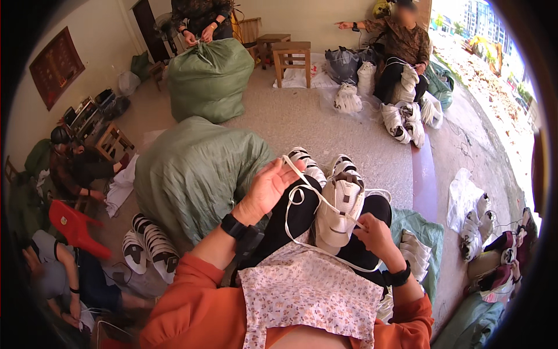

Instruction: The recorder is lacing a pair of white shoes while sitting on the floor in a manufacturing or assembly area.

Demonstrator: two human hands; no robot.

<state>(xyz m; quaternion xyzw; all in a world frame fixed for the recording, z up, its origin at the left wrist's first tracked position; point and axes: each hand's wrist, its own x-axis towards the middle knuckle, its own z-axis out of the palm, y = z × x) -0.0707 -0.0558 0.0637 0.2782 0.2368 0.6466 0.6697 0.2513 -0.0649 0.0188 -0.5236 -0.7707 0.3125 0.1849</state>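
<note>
Can't really see the right hand's (375, 231) fingertips, they're tucked behind the white shoe (340, 212) on the lap, so the grip on the white lace (302, 192) is anyone's guess. The shoe's sole side is hidden too. The bottom-left person (58, 279) is half lost in the dark rim. The pile of shoes (494, 256) at right is too smeared to count.

green sacks: two stuffed ones (195, 168) (209, 75) on the floor
wooden stools (292, 55): by the far wall
red chair (72, 224): tipped, left edge
</note>
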